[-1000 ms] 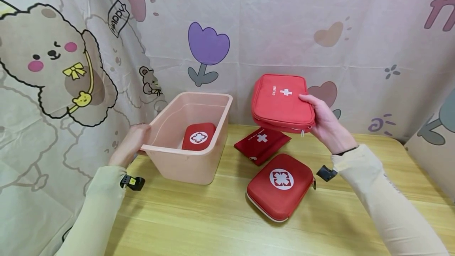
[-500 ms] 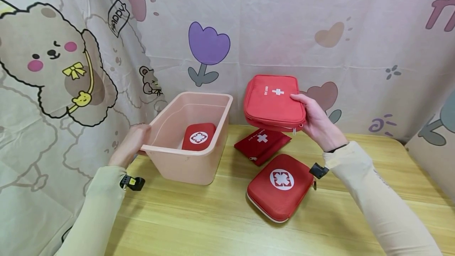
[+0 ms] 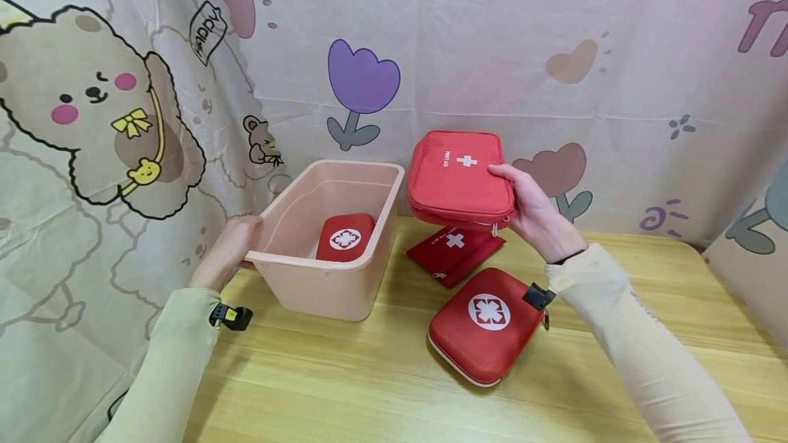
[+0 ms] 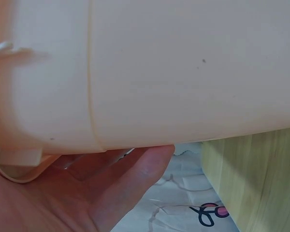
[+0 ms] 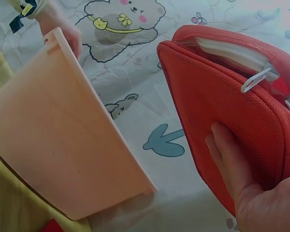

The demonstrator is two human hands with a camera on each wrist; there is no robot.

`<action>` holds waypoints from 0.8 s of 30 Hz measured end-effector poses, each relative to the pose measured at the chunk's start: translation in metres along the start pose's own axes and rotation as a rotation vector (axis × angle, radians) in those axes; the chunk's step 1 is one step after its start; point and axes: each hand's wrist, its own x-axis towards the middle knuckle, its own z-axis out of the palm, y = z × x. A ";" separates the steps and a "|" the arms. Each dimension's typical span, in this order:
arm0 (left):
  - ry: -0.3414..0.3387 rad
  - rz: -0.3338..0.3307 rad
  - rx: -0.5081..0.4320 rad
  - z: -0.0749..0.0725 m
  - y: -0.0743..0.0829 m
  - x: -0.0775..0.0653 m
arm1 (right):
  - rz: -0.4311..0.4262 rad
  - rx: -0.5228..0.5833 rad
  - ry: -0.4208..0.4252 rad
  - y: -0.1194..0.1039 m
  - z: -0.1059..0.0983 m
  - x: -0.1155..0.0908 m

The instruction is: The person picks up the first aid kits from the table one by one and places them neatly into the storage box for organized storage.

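Observation:
My right hand (image 3: 540, 214) grips the right side of a red zippered first aid bag (image 3: 458, 173), thumb on top and fingers underneath. The bag hangs above the table, just right of a pale pink plastic bin (image 3: 326, 286). In the right wrist view the fingers press the bag's broad face (image 5: 203, 96), near its white zipper pull (image 5: 256, 79). My left hand (image 3: 230, 245) holds the bin's left rim; in the left wrist view its fingers (image 4: 150, 164) lie against the outer wall (image 4: 183, 96). Inside the bin lies a small red case with a white round emblem (image 3: 346, 238).
A flat dark red first aid pouch (image 3: 455, 251) lies on the wooden table (image 3: 345, 388), partly beneath the raised bag in the head view. Nearer stands a red hard-shell case (image 3: 486, 327). A printed cloth (image 3: 480, 39) hangs behind and to the left.
My right hand has carried the red first aid bag steadily leftward, closer to the bin. The left hand, the bin and the things on the table have stayed in place.

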 end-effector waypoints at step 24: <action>0.010 0.010 -0.021 -0.001 -0.002 -0.001 | 0.000 -0.078 0.000 0.022 0.026 0.018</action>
